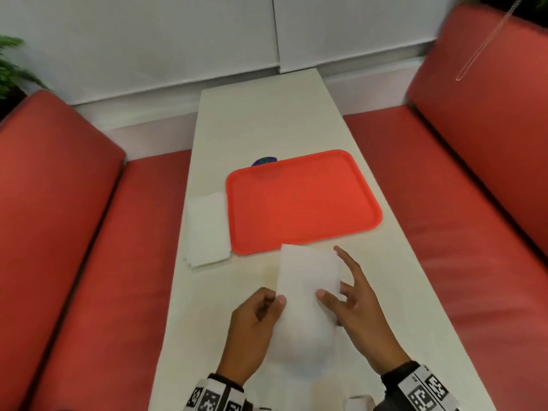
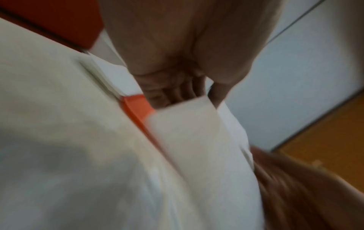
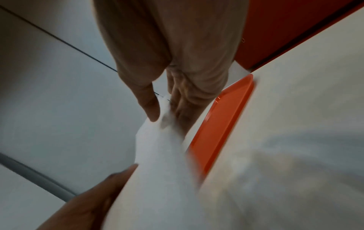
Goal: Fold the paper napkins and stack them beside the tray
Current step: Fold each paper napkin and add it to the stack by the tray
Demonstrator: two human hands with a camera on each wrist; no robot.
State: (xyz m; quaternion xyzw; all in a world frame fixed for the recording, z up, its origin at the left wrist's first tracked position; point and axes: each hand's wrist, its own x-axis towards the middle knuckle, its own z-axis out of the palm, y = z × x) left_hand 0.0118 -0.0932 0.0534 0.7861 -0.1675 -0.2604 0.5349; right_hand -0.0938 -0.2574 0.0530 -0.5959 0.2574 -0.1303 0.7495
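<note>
A white paper napkin (image 1: 308,292) is held up over the table between both hands, its far edge just over the near rim of the orange tray (image 1: 302,200). My left hand (image 1: 277,301) pinches its left edge with thumb and curled fingers. My right hand (image 1: 332,293) pinches the right side, thumb in front and fingers behind, index finger stretched out. A stack of folded napkins (image 1: 207,229) lies against the tray's left side. The left wrist view shows the napkin (image 2: 187,124), the tray (image 2: 138,105) and the stack (image 2: 106,77). The right wrist view shows the napkin (image 3: 157,147) pinched, blurred.
The narrow cream table (image 1: 255,120) runs away from me between two red padded benches (image 1: 59,203). A small purple object (image 1: 264,161) peeks out behind the tray's far edge. A white wall closes off the far end.
</note>
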